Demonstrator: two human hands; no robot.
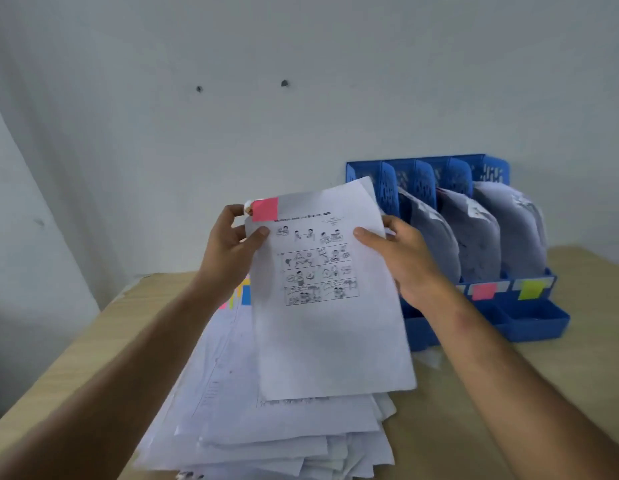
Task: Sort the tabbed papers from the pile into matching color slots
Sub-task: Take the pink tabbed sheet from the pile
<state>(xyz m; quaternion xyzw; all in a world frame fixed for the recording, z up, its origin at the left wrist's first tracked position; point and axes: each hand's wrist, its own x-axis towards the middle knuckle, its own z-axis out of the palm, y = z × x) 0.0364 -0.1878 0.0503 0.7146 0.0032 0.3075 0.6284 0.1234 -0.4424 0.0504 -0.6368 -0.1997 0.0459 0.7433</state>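
Premises present as an office or study workspace. Evidence: a light wood-grain laminate desk (474,393) set against a plain white painted wall (232,116) with two small holes; a blue perforated plastic file organiser (530,323) with upright slots holding papers and bearing coloured sticky labels; a loose pile of white printed worksheets (266,427) on the desk.

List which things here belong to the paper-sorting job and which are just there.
Job: sheet with pink tab, held by left hand and right hand; paper pile; blue file rack; pink label; yellow label.
Just there: table; wall.
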